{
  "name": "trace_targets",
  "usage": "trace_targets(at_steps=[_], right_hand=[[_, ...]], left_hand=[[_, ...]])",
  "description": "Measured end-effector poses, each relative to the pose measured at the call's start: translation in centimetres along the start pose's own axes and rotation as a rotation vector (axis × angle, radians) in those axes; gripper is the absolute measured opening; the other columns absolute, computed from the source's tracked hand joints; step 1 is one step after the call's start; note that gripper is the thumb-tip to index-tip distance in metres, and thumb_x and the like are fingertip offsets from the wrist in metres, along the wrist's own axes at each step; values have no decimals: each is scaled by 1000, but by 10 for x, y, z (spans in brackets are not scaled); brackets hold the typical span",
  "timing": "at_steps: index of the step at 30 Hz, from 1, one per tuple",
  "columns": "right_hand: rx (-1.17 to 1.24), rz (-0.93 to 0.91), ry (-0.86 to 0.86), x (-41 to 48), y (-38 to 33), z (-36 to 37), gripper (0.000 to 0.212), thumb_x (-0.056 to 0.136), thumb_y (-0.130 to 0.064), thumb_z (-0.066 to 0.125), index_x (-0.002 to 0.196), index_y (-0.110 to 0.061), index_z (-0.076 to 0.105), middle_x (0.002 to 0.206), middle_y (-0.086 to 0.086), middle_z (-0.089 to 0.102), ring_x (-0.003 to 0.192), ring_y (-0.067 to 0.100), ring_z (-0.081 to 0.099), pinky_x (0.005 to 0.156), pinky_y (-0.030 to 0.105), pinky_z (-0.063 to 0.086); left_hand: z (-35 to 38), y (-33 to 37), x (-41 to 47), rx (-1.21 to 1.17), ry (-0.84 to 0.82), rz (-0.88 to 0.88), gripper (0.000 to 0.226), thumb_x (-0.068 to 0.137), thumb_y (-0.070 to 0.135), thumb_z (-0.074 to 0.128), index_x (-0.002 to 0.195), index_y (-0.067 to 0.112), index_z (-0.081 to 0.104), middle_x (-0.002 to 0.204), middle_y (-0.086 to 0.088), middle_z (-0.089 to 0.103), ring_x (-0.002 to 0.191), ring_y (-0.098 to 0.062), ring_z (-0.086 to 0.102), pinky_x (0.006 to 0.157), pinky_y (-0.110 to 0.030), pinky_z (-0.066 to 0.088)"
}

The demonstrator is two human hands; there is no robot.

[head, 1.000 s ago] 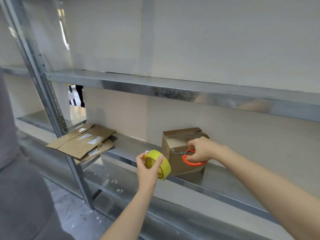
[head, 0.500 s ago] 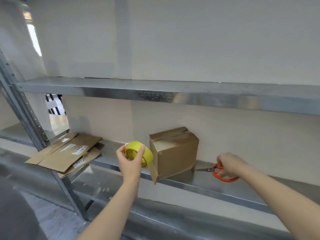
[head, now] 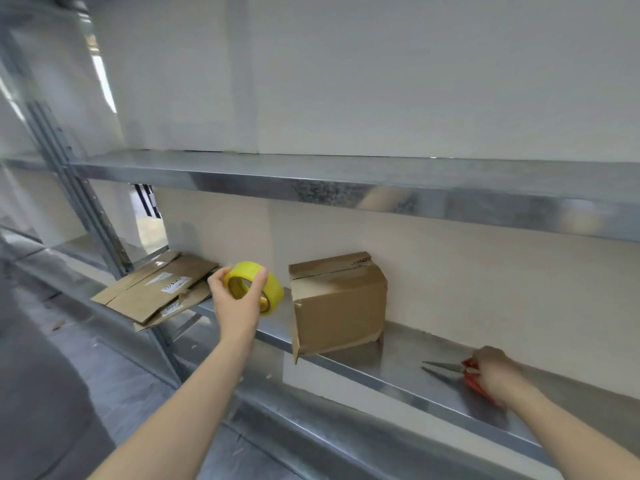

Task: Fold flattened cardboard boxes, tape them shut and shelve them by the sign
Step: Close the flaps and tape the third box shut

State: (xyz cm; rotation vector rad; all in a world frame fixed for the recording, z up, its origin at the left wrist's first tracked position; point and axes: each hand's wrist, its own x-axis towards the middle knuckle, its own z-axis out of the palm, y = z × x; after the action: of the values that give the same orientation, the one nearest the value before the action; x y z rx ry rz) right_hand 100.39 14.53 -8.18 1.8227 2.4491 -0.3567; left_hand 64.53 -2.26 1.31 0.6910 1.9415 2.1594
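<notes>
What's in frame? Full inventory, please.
shelf: grey metal, several levels, along the wall; everything lies on the middle one
box: 1, brown, folded up, mid-shelf
flat boxes: a stack, count unclear, brown, shelf's left end, overhanging the front edge
tape: 1 roll, yellow, left of the box, off the shelf
scissors: 1, orange handles, on the shelf right of the box
left hand: 1, grips the tape
right hand: 1, holds the scissors' handles

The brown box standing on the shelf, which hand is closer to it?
Left. The left hand, holding the yellow tape roll, is just beside the box on its left, not touching it. The right hand holds the scissors farther off to its right.
</notes>
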Motion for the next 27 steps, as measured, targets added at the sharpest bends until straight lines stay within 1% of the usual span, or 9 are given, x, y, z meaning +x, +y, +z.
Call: trace_targets(at_steps=[2, 4, 10, 12, 14, 17, 19, 24, 27], right_hand=[[19, -24, 9, 11, 1, 4, 22, 87, -36, 60, 105, -25, 66, 118, -1, 65, 109, 18, 63, 74, 19, 40], [77, -38, -16, 18, -3, 5, 28, 87, -32, 61, 112, -20, 67, 121, 1, 65, 110, 20, 62, 77, 19, 42], [182, -17, -49, 31, -13, 17, 26, 85, -29, 63, 108, -19, 68, 118, 5, 67, 106, 26, 64, 83, 22, 48], [164, -11, -61, 32, -11, 20, 23, 82, -34, 64, 99, -18, 66, 112, 9, 68, 100, 28, 66, 79, 25, 49], [132, -8, -90, 34, -12, 18, 29, 81, -35, 68, 100, -14, 66, 111, 9, 68, 101, 27, 66, 76, 23, 47], [57, -10, -110, 40, -23, 1, 32, 87, -21, 61, 117, -9, 59, 125, 9, 61, 114, 26, 59, 86, 25, 48], [102, -37, -31, 45, -42, -23, 31, 88, -9, 55, 118, -7, 56, 126, 12, 57, 116, 29, 56, 89, 30, 48], [324, -347, 244, 29, -133, -87, 9, 89, -16, 54, 97, -18, 56, 99, 2, 60, 93, 24, 58, 72, 30, 45], [453, -592, 318, 11, -183, -100, 3, 90, -25, 63, 89, -23, 60, 91, -1, 65, 85, 17, 60, 75, 30, 48]], left_hand=[[0, -1, 1, 8, 16, 2, 58, 76, 39, 79, 119, 31, 40, 127, -1, 48, 118, -20, 50, 97, -36, 44], [2, -5, 1, 8, 19, -1, 61, 73, 42, 79, 119, 31, 39, 126, -1, 48, 118, -21, 50, 98, -36, 44], [10, -13, -2, 13, 13, 18, 59, 75, 41, 78, 118, 29, 39, 124, 0, 49, 117, -20, 52, 97, -35, 45], [12, -14, -1, 19, 11, 21, 59, 74, 43, 77, 117, 30, 39, 124, 0, 49, 117, -20, 52, 98, -36, 45], [14, -14, 3, 25, 12, 24, 59, 75, 43, 77, 118, 30, 39, 125, -1, 48, 117, -20, 52, 97, -36, 45], [17, -11, 10, 36, 29, 27, 57, 76, 43, 77, 118, 31, 39, 124, 0, 48, 117, -21, 51, 96, -36, 45], [19, -8, 14, 40, 33, 26, 58, 75, 44, 77, 117, 32, 39, 125, -1, 48, 116, -22, 51, 97, -38, 46], [20, -3, 23, 26, 2, 9, 61, 70, 51, 76, 116, 35, 40, 125, 0, 47, 115, -21, 50, 99, -44, 46], [17, -3, 31, 22, -33, -8, 61, 70, 52, 76, 116, 36, 40, 127, 0, 47, 117, -22, 50, 98, -44, 47]])
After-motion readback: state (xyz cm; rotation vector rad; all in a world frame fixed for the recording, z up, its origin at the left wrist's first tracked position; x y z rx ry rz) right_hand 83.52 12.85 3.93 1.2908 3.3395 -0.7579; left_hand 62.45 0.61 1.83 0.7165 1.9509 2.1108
